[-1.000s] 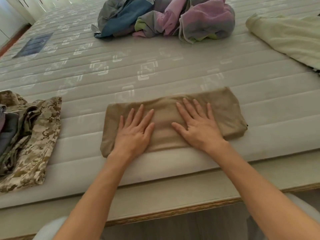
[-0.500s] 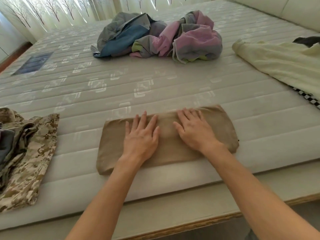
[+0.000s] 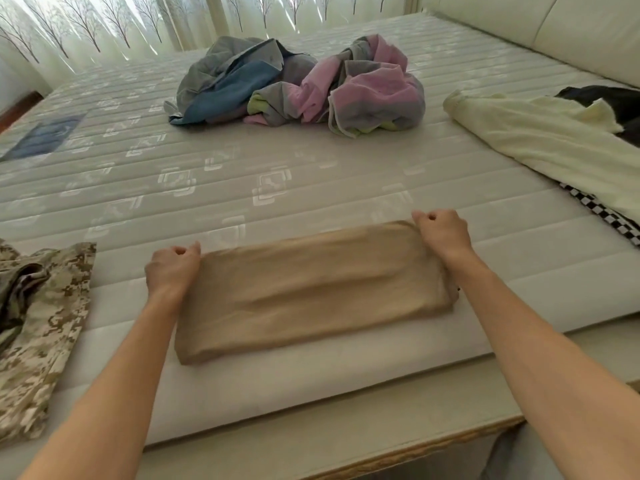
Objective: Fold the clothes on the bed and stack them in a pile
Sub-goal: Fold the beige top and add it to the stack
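A tan, soft-knit garment folded into a long flat rectangle [image 3: 311, 289] lies at lower centre of the frame, near the front edge of the pale quilted mattress [image 3: 242, 188]. The left hand [image 3: 171, 270] is curled closed on the garment's far-left corner, and the right hand [image 3: 441, 233] is curled closed on its far-right corner; both pinch the cloth's upper edge, though the fingertips are tucked under and cannot be seen.

This piece looks partly folded: it is neat and several layers thick, but still long, so one more fold seems likely before it is ready to stack.

At the left edge of the frame lies a desert-camouflage garment [image 3: 45, 327], rumpled with darker cloth bunched on it. It may be the start of a pile, though that is not clear from here.

Most of the work appears to remain. At upper centre sits a crumpled grey-and-blue garment [image 3: 225, 81], touching a crumpled pink, grey and green garment [image 3: 367, 88]. At the right edge a cream-yellow cloth [image 3: 554, 143] lies spread out, with a black-and-white checked fabric [image 3: 609, 216] peeking from beneath it and a dark garment [image 3: 609, 102] behind. None of these is folded yet.
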